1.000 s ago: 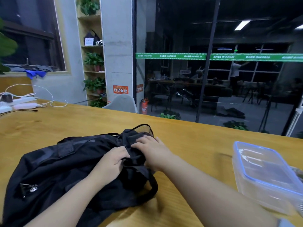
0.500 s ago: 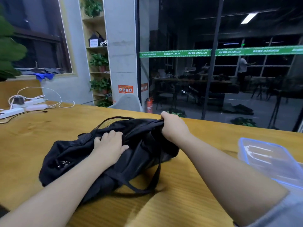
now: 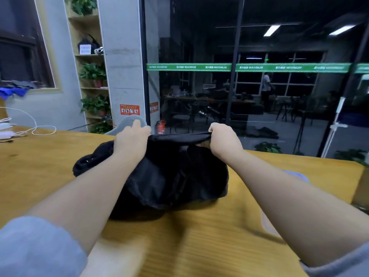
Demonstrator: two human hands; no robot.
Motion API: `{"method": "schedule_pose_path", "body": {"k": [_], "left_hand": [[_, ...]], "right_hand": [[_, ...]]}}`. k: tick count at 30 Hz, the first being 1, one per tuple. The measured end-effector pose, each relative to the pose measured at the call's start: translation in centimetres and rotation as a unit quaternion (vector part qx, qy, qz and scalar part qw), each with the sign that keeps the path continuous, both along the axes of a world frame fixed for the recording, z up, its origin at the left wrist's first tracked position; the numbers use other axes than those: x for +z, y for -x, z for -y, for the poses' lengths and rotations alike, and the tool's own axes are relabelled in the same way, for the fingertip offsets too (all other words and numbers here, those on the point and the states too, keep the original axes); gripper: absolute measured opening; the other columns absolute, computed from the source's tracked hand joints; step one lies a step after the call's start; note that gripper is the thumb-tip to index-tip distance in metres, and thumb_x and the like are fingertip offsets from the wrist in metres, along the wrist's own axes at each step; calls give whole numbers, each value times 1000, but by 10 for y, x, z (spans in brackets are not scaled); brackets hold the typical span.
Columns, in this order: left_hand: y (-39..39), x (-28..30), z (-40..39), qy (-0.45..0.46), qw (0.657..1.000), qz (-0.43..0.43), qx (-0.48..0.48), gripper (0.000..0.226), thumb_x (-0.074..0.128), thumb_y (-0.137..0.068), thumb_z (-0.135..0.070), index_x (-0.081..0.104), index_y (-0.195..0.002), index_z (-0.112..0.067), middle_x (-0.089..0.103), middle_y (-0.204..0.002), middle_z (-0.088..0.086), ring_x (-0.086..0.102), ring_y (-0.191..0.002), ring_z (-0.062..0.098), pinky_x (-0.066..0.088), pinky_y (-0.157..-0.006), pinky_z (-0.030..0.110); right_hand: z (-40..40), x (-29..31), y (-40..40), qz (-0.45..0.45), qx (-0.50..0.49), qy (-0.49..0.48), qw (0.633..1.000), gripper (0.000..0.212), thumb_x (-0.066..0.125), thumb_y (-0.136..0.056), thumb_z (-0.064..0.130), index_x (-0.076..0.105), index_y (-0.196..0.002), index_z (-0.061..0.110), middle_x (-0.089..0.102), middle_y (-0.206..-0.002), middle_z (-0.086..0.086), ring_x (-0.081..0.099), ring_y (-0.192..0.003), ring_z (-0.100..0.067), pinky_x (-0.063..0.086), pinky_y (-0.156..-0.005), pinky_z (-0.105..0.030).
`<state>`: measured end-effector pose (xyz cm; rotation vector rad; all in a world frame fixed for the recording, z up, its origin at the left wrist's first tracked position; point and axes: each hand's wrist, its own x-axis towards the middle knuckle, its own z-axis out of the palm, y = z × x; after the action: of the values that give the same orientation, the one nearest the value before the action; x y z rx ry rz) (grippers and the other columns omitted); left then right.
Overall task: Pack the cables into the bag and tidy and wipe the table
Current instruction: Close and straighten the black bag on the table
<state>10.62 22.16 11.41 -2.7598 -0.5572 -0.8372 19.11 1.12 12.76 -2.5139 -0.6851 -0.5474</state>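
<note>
A black fabric bag [image 3: 171, 176] sits on the wooden table [image 3: 40, 166], pushed toward the far edge. My left hand [image 3: 130, 139] grips the bag's top edge on its left side. My right hand [image 3: 224, 140] grips the same top edge on its right side, and the fabric is stretched taut between the two. The bag's opening and its inside are hidden from me. White cables [image 3: 34, 126] with white adapters lie at the table's far left.
A clear plastic box with a blue rim [image 3: 297, 174] shows behind my right forearm. A grey chair back [image 3: 129, 120] rises past the far table edge. Beyond that stand a glass wall, a concrete pillar and plant shelves.
The bag has slid farther away across the table. My left hand left the bag's flank and took hold of its top edge. My right hand kept its grip.
</note>
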Motion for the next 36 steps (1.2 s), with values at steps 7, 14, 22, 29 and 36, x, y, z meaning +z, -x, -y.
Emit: {"method": "schedule_pose_path", "body": {"k": [7,14,22,29,36], "left_hand": [[-31,-1,22,48,999,18,-7,20,41,-86,4,35,-92,-13,48,-82,9,56,-81,35,37,-58,38],[-48,-4,34,78,997,23,2,26,43,-86,3,34,-103,-13,54,-83,11,54,-74,29,38,-54,35],[-64,0,35,114,993,-18,25,17,43,-85,-6,53,-92,-17,58,-92,8,54,-82,29,42,-61,34],[-87,-1,41,136,988,72,-32,17,42,-95,-13,55,-105,-14,51,-103,11,52,-79,32,38,-58,37],[-94,-7,37,78,994,63,-50,28,41,-96,-15,58,-116,-23,53,-110,11,45,-100,33,40,-75,41]], "right_hand": [[34,8,-11,29,-20,-2,999,30,39,-87,-5,54,-108,10,51,-109,-8,50,-93,-27,34,-71,-29],[62,10,-28,8,-31,-19,999,18,65,-86,21,52,-96,14,43,-94,-2,49,-85,-27,34,-68,-29],[80,6,-28,-25,-30,-40,998,16,60,-82,18,48,-73,14,54,-76,-1,48,-65,-21,35,-51,-27],[96,9,-43,-282,52,-167,943,27,71,-73,23,45,-77,15,37,-70,-10,34,-62,-21,24,-48,-25],[120,-8,-76,-440,146,-222,858,54,89,-55,41,60,-91,12,59,-114,-12,60,-106,-22,49,-99,-41]]}}
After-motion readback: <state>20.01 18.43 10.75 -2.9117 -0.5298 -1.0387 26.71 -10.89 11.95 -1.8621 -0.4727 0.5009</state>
